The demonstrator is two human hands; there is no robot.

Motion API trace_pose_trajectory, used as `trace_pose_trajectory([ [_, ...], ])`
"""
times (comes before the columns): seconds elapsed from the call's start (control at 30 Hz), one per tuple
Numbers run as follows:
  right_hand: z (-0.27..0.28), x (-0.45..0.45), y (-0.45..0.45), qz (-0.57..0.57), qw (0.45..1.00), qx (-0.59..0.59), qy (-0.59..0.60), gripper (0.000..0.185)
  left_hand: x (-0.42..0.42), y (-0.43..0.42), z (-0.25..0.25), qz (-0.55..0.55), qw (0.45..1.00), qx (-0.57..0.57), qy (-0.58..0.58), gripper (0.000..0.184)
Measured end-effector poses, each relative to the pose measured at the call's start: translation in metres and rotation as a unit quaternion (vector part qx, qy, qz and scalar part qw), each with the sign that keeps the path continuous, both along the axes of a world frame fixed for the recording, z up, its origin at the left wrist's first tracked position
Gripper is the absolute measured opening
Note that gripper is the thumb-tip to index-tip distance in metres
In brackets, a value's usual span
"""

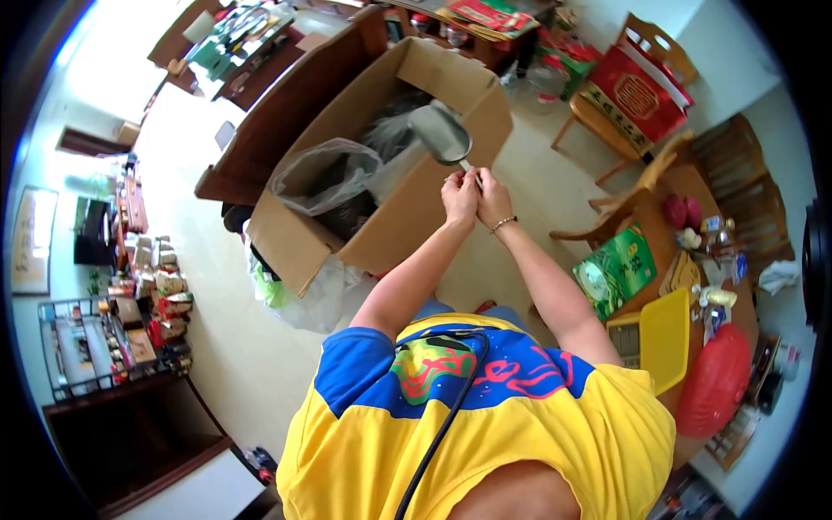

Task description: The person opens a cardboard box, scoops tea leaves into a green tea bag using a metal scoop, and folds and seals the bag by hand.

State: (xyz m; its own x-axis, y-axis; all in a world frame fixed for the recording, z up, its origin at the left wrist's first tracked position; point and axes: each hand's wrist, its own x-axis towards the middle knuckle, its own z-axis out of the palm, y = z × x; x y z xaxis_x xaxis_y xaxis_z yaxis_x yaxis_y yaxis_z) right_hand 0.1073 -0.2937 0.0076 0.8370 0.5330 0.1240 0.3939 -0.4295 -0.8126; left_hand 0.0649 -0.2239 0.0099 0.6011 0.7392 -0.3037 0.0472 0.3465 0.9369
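Observation:
A metal scoop (440,134) points up and away from me, its broad blade over the near right part of a large open cardboard box (407,221). My left hand (460,198) and my right hand (494,199) are side by side, closed around the scoop's handle, and their fingers hide most of it. A beaded bracelet circles my right wrist. Inside the box lie clear plastic bags (334,173) with dark material at the bottom, which I cannot make out. The box flaps are folded outward.
A dark wooden bench back (299,95) runs along the box's far left side. At right, a wooden table holds a green packet (617,270), a yellow tray (666,340) and a red rounded object (715,381). A chair bears a red gift bag (637,97).

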Motion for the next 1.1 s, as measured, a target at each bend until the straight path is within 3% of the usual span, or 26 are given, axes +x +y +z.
trace_pose_trajectory([
  [0.2, 0.001, -0.014, 0.146, 0.206, 0.971, -0.114, -0.045, 0.027, -0.051, 0.134, -0.038, 0.153, 0.985, -0.06, -0.046, 0.029],
  [0.27, -0.003, -0.024, 0.19, 0.255, 0.951, -0.151, -0.094, 0.024, -0.073, 0.176, -0.025, 0.126, 0.981, -0.149, 0.016, 0.028],
  [0.33, -0.002, -0.03, 0.227, 0.262, 0.942, -0.187, -0.092, 0.024, -0.079, 0.218, -0.046, 0.111, 0.959, -0.259, -0.005, 0.023],
  [0.53, -0.009, -0.024, 0.314, 0.35, 0.884, -0.286, -0.123, 0.024, -0.076, 0.309, -0.077, 0.113, 0.917, -0.381, -0.033, 0.018],
  [0.7, -0.029, -0.015, 0.356, 0.368, 0.86, -0.336, -0.11, 0.025, -0.068, 0.349, -0.105, 0.104, 0.891, -0.44, -0.051, 0.019],
  [0.77, -0.051, -0.009, 0.363, 0.356, 0.872, -0.298, -0.159, 0.024, -0.062, 0.357, -0.122, 0.139, 0.861, -0.484, -0.069, 0.018],
  [0.93, -0.082, -0.008, 0.362, 0.285, 0.887, -0.338, -0.135, 0.024, -0.052, 0.36, -0.156, 0.104, 0.865, -0.486, -0.071, 0.02],
  [1.1, -0.051, -0.008, 0.335, 0.274, 0.905, -0.302, -0.124, 0.022, -0.035, 0.328, -0.116, 0.101, 0.901, -0.421, -0.014, 0.024],
])
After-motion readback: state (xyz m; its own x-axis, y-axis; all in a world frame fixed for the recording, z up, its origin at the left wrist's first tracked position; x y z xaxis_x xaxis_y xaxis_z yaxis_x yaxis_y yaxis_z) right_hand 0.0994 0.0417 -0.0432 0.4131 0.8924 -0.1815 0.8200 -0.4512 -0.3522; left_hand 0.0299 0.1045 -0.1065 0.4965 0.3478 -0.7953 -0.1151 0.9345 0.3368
